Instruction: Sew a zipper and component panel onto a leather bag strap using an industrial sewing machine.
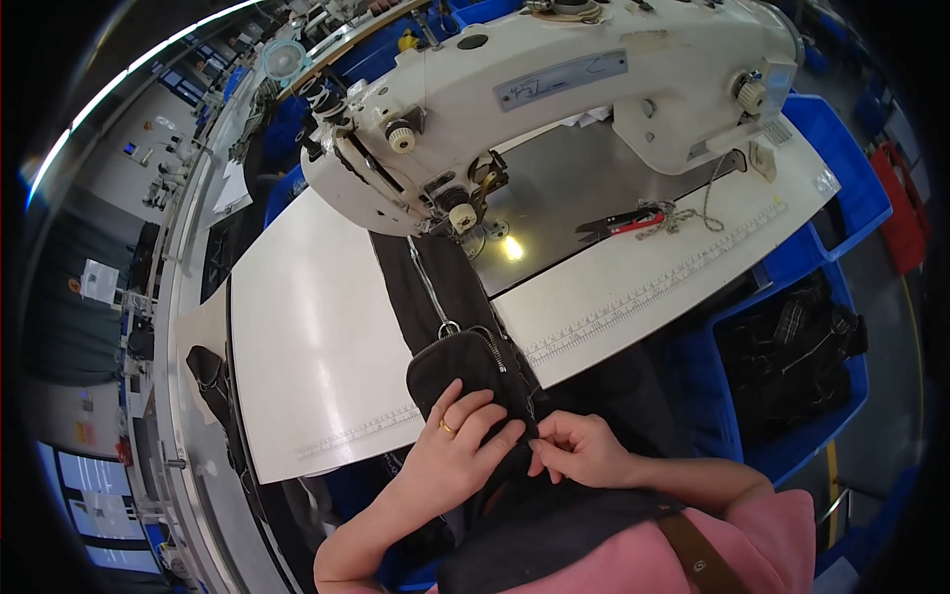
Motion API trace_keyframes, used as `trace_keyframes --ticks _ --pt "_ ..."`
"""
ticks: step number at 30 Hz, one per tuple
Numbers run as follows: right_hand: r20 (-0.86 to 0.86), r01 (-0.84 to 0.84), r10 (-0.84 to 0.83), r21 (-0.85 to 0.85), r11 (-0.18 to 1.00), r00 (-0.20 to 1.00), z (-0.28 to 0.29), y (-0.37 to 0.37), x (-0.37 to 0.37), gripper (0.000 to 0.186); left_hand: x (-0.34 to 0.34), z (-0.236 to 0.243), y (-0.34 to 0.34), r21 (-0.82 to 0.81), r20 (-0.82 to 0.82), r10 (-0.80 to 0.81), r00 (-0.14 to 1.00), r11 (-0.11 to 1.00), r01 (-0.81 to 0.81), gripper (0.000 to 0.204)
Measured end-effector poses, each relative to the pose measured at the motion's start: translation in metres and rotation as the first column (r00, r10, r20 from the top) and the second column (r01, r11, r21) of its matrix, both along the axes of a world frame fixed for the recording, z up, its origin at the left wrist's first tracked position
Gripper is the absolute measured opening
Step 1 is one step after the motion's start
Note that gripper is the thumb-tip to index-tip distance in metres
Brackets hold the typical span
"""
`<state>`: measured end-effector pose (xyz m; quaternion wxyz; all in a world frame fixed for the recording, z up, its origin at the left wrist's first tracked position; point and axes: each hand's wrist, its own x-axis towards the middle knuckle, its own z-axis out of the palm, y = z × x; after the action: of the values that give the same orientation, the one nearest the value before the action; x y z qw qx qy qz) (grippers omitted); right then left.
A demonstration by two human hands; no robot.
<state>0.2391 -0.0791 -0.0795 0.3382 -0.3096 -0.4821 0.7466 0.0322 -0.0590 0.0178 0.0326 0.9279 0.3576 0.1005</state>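
Observation:
A white industrial sewing machine [554,89] stands over the table, its lit needle area above a long dark fabric piece [445,282] with a metal zipper running along it. At the table's front edge lies a dark zippered pouch section [453,361] with a metal ring. My left hand [467,436] rests on that pouch, fingers apart and slightly bent, a gold ring on one. My right hand [574,445] pinches the dark fabric edge just beside it. Black-and-red scissors [618,223] and a tangled cord [683,220] lie right of the needle.
The white tabletop [297,337] carries printed rulers. Blue bins [846,376] at the right hold dark garments, with a red object [896,208] beyond. Dark fabric [208,376] hangs by the left edge. A small fan [285,59] and other workstations fill the background.

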Motion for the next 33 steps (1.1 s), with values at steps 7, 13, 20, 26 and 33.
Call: trace_keyframes --ticks 7,13,20,26,33 --pt "-0.123 -0.036 0.031 -0.041 0.999 0.992 0.008 0.003 -0.006 0.013 -0.022 -0.034 -0.014 0.187 0.211 -0.043 0.977 0.982 0.003 0.038" --pt "-0.037 -0.025 0.022 -0.092 0.995 0.999 0.014 0.006 -0.005 0.018 -0.012 -0.028 -0.006 0.061 0.218 -0.043 0.975 0.998 0.030 0.037" --pt "-0.203 -0.022 -0.050 -0.338 0.941 0.978 0.009 0.001 -0.008 0.020 -0.022 -0.039 -0.012 0.170 0.304 -0.058 0.951 0.985 0.006 0.035" --pt "0.159 0.454 -0.503 0.265 0.851 0.849 -0.032 0.009 0.001 0.030 -0.022 -0.007 -0.006 -0.167 0.500 0.141 0.854 0.984 -0.065 0.023" --pt "0.103 0.240 -0.294 0.361 0.901 0.950 -0.004 0.003 -0.012 0.039 -0.005 0.003 0.005 -0.126 0.310 0.024 0.950 0.992 0.017 0.029"
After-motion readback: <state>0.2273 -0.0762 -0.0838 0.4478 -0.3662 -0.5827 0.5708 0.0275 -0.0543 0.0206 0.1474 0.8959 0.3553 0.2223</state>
